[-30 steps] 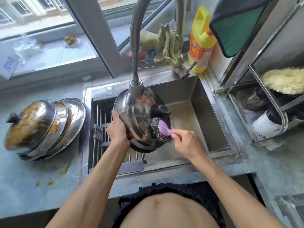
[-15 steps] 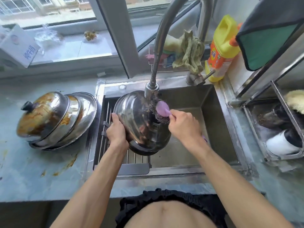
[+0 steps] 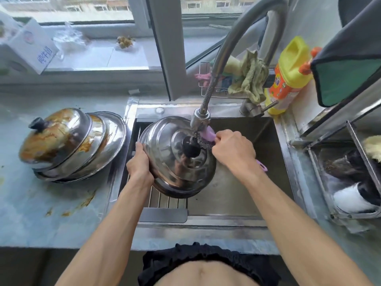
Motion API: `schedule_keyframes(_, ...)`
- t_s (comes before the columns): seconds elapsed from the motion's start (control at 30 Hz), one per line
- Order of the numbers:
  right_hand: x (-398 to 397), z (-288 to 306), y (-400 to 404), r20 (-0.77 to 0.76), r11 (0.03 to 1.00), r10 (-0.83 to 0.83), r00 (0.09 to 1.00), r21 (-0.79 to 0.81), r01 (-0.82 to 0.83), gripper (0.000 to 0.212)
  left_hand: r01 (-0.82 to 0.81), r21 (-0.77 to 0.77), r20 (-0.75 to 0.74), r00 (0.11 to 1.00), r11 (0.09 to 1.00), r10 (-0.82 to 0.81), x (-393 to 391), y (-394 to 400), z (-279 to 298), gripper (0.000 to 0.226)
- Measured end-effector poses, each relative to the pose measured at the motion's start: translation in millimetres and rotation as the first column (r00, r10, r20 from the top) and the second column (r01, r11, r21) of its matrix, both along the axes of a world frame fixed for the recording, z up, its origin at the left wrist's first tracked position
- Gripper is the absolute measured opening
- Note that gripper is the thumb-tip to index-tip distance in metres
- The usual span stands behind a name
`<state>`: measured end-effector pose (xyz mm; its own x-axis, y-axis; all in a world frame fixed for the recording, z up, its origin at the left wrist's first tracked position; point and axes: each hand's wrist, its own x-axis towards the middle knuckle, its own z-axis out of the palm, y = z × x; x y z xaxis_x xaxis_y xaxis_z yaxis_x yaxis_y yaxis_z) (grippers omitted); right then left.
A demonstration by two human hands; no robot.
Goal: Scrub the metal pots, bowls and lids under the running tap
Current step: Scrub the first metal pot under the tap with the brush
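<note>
Currently over sink (image 3: 276, 153): steel lid (image 3: 177, 159) held tilted, domed side and black knob (image 3: 190, 146) facing camera, lower edge above the rack (image 3: 165, 200). Left hand (image 3: 140, 164) gripping lid's left rim, thumb on top, remaining fingers hidden behind it; forearm running straight up from bottom-left. Right hand (image 3: 233, 150) curled round purple-handled wire scrubber (image 3: 206, 136), wrist bent inward, scrubber head pressed beside knob, directly under tap nozzle (image 3: 201, 118). Handle end poking out below right wrist. Stack of greasy lids (image 3: 70, 143) on counter (image 3: 41, 213), left of sink, untouched. Yellow detergent bottle (image 3: 288, 77) behind tap.
</note>
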<state>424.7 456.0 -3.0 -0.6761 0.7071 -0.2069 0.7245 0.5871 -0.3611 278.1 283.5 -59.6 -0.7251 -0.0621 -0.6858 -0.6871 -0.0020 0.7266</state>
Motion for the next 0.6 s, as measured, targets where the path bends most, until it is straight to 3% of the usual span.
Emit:
schedule_keyframes(0.1, -3, 7, -14, 0.049, 0.995, 0.081, 0.995, 0.056, -0.084, 0.028, 0.038, 0.026, 0.031, 0.999, 0.999, -0.039, -2, 3, -10, 0.038)
schedule_keyframes(0.23, 11, 1, 5, 0.075, 0.998, -0.052, 0.996, -0.024, 0.054, 0.023, 0.186, 0.032, 0.078, 0.979, 0.982, -0.188, -13, 13, -13, 0.039)
schedule_keyframes(0.33, 26, -10, 19, 0.066, 0.98, -0.139, 0.988, -0.135, 0.147, 0.021, 0.292, 0.03, 0.11, 0.95, 0.956, -0.294, -33, 23, -22, 0.052)
schedule_keyframes(0.4, 32, -16, 23, 0.043, 0.966, -0.171, 0.984, -0.189, 0.176, 0.024, 0.349, -0.008, 0.121, 0.93, 0.937, -0.346, -44, 30, -28, 0.048)
schedule_keyframes(0.5, 33, -15, 24, 0.021, 0.971, -0.147, 0.989, -0.189, 0.148, 0.025, 0.414, -0.012, 0.142, 0.902, 0.91, -0.409, -62, 35, -34, 0.033)
schedule_keyframes(0.6, 25, -10, 19, 0.007, 0.989, -0.052, 0.999, -0.136, 0.053, 0.028, 0.448, -0.002, 0.121, 0.888, 0.894, -0.444, -94, 28, -56, 0.05)
